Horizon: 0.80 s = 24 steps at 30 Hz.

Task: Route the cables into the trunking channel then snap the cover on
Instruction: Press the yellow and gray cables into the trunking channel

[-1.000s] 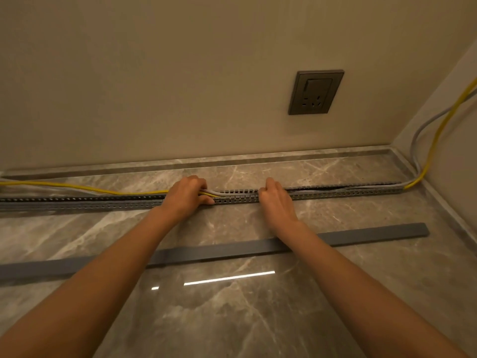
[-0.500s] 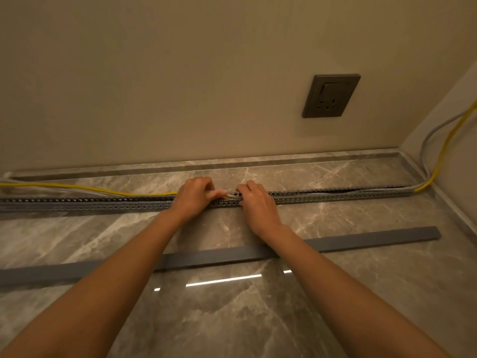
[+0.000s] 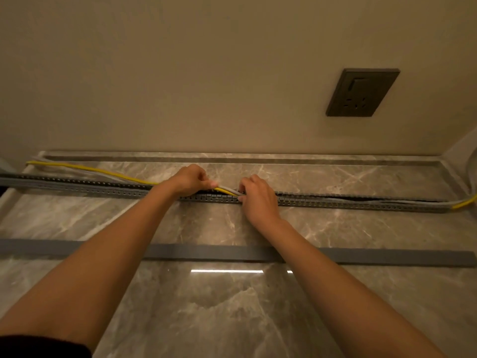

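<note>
Over the last second the two hands have been drawing together and sliding toward the left of the frame along the slotted trunking channel [image 3: 335, 201], so the stretch of cable being worked is now left of where it was. The left hand [image 3: 189, 180] is closing its grip on the yellow cable [image 3: 90, 168] and the grey cable [image 3: 228, 189] just above the channel's back wall, lifting them slightly. The right hand [image 3: 258, 197] is pressing down at the channel a little to the right, its fingertips clamped together on the same pair where they dip into the slot; whether thumb and finger fully pinch the cables is hard to tell, since the knuckles are hiding the contact.

To the right of the right hand both cables are lying inside the channel, emerging at the far right end of the frame. To the left of the left hand they are still running outside, curving over the marble floor [image 3: 232, 319] behind the channel toward the upper left. So the routing appears roughly half done, advancing leftward. The grey cover [image 3: 387, 258] is lying flat on the floor nearer the person, crossing under both forearms, untouched, with the wall socket [image 3: 362, 93] above.
</note>
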Tool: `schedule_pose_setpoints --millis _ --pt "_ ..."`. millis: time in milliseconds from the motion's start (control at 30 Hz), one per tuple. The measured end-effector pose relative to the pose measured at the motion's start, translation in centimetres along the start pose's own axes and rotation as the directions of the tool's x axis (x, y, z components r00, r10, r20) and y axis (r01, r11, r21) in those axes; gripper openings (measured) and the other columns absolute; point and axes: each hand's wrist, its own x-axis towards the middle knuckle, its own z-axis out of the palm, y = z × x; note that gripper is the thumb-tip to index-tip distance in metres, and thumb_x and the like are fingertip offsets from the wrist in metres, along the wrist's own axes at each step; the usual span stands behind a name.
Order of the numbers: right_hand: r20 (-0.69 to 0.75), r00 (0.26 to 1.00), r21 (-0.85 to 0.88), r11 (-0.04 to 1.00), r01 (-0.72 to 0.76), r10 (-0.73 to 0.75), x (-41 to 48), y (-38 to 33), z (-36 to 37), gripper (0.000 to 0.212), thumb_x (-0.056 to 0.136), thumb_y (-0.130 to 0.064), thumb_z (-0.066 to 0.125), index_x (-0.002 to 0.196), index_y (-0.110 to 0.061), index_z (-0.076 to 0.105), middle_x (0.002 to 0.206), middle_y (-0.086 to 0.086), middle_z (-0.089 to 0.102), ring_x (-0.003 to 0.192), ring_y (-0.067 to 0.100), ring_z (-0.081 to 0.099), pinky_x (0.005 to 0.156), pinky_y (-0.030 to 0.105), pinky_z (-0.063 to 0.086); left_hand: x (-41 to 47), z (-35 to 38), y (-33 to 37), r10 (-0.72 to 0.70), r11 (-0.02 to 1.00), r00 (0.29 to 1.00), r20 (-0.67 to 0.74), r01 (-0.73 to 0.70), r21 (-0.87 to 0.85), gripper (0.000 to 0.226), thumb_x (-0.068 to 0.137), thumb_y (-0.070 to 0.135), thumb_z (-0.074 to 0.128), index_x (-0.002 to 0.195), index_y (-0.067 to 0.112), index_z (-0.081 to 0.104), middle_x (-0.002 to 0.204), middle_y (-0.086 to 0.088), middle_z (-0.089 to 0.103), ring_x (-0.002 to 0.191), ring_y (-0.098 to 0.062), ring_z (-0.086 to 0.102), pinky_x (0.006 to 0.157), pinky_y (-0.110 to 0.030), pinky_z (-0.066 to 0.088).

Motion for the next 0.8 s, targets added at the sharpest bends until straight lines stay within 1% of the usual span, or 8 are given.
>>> schedule_pose_setpoints --millis 133,200,300,400,500,600,667,800 --pt "0.027 0.999 -0.001 1.0 -0.017 0.017 0.1 -0.4 0.1 0.014 0.09 -0.005 0.052 0.103 -0.006 0.056 0.11 0.014 0.058 0.1 0.03 0.055 0.081 0.038 0.046 -0.1 0.7 -0.2 0.03 1.0 0.995 -0.099 -0.03 -0.004 0.037 0.081 0.03 0.069 0.057 0.018 0.043 0.075 -0.006 0.052 0.077 -0.023 0.049 0.06 -0.03 0.032" --pt "0.041 0.999 0.007 1.0 -0.02 0.019 0.1 -0.3 0.1 0.014 0.089 -0.006 0.053 0.103 -0.006 0.056 0.11 0.014 0.058 0.1 0.03 0.055 0.082 0.039 0.046 -0.6 1.0 -0.2 0.086 0.996 0.981 -0.173 -0.083 0.027 0.031 0.08 0.027 0.07 0.064 0.014 0.048 0.08 -0.007 0.053 0.082 -0.027 0.052 0.063 -0.029 0.032" --pt "0.032 0.998 0.019 0.998 -0.056 0.056 0.2 -0.4 0.2 0.012 0.088 -0.006 0.055 0.099 -0.006 0.06 0.107 0.014 0.059 0.098 0.03 0.056 0.082 0.039 0.046 -1.8 1.7 -0.6 0.215 0.976 0.935 -0.281 -0.2 0.082 0.021 0.081 0.023 0.068 0.078 0.008 0.053 0.086 -0.011 0.051 0.082 -0.026 0.049 0.068 -0.034 0.034" --pt "0.008 0.995 0.011 0.995 -0.1 0.1 0.1 -0.6 0.6 0.013 0.089 -0.005 0.054 0.094 -0.006 0.066 0.104 0.015 0.06 0.096 0.031 0.057 0.078 0.036 0.045 -2.5 2.6 -1.3 0.313 0.95 0.891 -0.33 -0.293 0.109 0.018 0.084 0.017 0.064 0.089 0.001 0.058 0.094 -0.016 0.061 0.086 -0.03 0.055 0.074 -0.038 0.043" --pt "0.013 0.991 0.011 0.991 -0.133 0.133 0.1 -0.9 0.5 0.017 0.089 -0.01 0.055 0.097 -0.004 0.069 0.103 0.017 0.061 0.097 0.032 0.057 0.079 0.035 0.045 -2.6 2.7 -1.6 0.36 0.933 0.871 -0.334 -0.334 0.135 0.014 0.087 0.015 0.061 0.091 0.002 0.062 0.096 -0.016 0.066 0.088 -0.03 0.058 0.077 -0.037 0.045" --pt "0.008 0.986 0.013 0.986 -0.164 0.164 0.1 -1.1 0.3 0.018 0.089 -0.01 0.056 0.098 -0.002 0.07 0.104 0.02 0.062 0.098 0.035 0.058 0.083 0.037 0.047 -2.7 2.3 -1.9 0.39 0.92 0.872 -0.295 -0.355 0.169 0.015 0.09 0.007 0.054 0.099 0.0 0.064 0.102 -0.018 0.065 0.095 -0.031 0.058 0.082 -0.038 0.045" --pt "-0.002 0.985 0.001 0.985 -0.172 0.172 -0.1 -1.4 0.4 0.02 0.09 -0.009 0.054 0.1 -0.001 0.069 0.105 0.02 0.062 0.1 0.035 0.058 0.084 0.037 0.047 -2.9 2.1 -1.9 0.421 0.905 0.859 -0.291 -0.376 0.198 0.018 0.09 0.002 0.051 0.103 0.0 0.063 0.107 -0.018 0.063 0.098 -0.031 0.057 0.084 -0.037 0.046" --pt "0.005 0.986 -0.034 0.985 -0.168 0.168 -0.4 -1.6 0.4 0.022 0.092 -0.007 0.051 0.105 -0.001 0.068 0.108 0.02 0.062 0.102 0.035 0.058 0.086 0.036 0.047 -3.0 1.8 -1.6 0.456 0.884 0.842 -0.289 -0.392 0.253 0.02 0.088 -0.002 0.053 0.106 0.002 0.061 0.111 -0.015 0.061 0.099 -0.03 0.056 0.082 -0.036 0.047"
